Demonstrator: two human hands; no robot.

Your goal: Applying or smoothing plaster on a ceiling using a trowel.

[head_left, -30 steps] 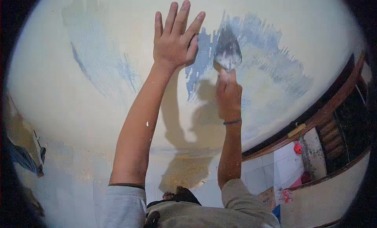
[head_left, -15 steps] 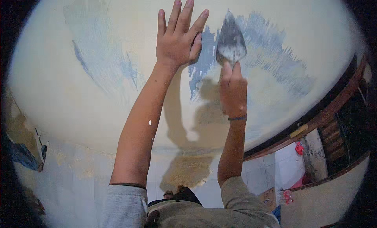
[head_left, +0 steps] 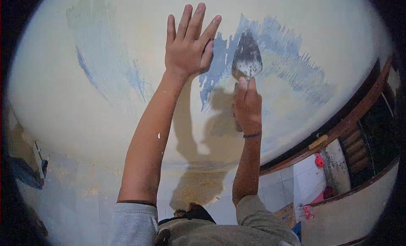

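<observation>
A cream-painted wall (head_left: 139, 30) fills the upper view, with scraped blue-grey patches. My left hand (head_left: 186, 53) lies against it with fingers spread, holding nothing. To its right, my right hand (head_left: 247, 104) grips a trowel (head_left: 248, 55) with a pointed, worn metal blade aimed upward. The blade sits over the scraped blue patch (head_left: 220, 62) between my hands; whether its whole face touches the wall I cannot tell. Most of the handle is hidden in my fist. Another scraped patch (head_left: 287, 42) spreads to the right of the blade, and a paler one (head_left: 97, 47) lies far left.
Yellowish scrapings (head_left: 198, 186) lie on the tiled floor (head_left: 101, 212) at the wall's foot. Off to the right are a dark doorway edge with a wooden frame (head_left: 347, 119), red plastic pieces (head_left: 319, 160) and a cardboard box (head_left: 285, 214). Bluish cloth (head_left: 25, 172) lies at far left.
The trowel and my right hand have moved slightly down in view, baring more blue above the blade tip. My left hand stays spread on the wall; the whole view has shifted a little.
</observation>
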